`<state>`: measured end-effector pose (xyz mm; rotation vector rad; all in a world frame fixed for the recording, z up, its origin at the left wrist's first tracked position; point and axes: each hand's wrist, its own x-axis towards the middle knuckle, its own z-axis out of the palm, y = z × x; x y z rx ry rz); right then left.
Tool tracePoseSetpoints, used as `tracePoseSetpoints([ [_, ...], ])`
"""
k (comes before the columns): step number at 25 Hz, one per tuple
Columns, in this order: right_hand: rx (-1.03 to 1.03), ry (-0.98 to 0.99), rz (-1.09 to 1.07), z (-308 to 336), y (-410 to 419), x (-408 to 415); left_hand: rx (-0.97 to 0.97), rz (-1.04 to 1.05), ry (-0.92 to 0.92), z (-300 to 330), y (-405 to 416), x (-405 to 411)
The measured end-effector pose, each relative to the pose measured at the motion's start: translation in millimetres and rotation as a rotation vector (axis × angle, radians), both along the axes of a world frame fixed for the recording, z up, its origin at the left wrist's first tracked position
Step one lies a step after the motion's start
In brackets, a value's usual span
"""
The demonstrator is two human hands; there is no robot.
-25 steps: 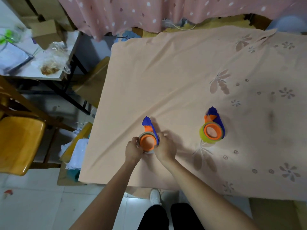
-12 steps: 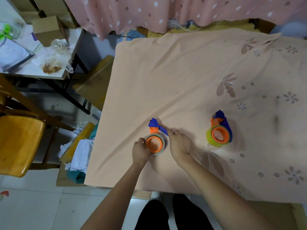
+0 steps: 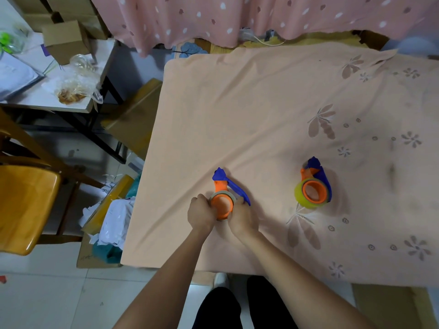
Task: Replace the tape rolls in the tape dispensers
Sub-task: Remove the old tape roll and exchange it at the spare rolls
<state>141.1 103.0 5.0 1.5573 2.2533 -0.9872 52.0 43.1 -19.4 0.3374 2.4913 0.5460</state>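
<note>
An orange and blue tape dispenser (image 3: 223, 197) lies near the front left of the peach-clothed table (image 3: 261, 103), with a thin beige tape roll (image 3: 224, 194) round its orange hub. My left hand (image 3: 202, 213) grips the roll and hub from the left. My right hand (image 3: 242, 218) grips them from the right, beside the blue handle. A second orange and blue dispenser (image 3: 313, 186) lies to the right with a yellow-green tape roll (image 3: 301, 197) on it, untouched.
A yellow wooden chair (image 3: 23, 205) stands at the left. A side table (image 3: 47, 91) behind it carries a cardboard box (image 3: 64, 41) and plastic bags. Boxes with white and teal scraps (image 3: 111, 224) sit on the floor by the table's left edge. A pink curtain (image 3: 237, 15) hangs behind.
My right hand, which rested on the cloth beside the dispenser half a second ago, has come back onto the roll. The left hand has kept its hold. The camera view shifted slightly.
</note>
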Motion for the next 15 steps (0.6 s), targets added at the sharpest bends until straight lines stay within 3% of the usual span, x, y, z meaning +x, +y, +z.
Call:
tracePoseSetpoints([
  [5,0.102,0.002,0.025,11,5,-3,0.078,0.083,0.074,11,0,12],
  [10,0.128,0.168,0.019,22,9,7,0.281,0.065,0.045,28,-14,8],
  [15,-0.084,0.431,-0.233,50,34,21,0.545,0.104,-0.295,65,1,-3],
])
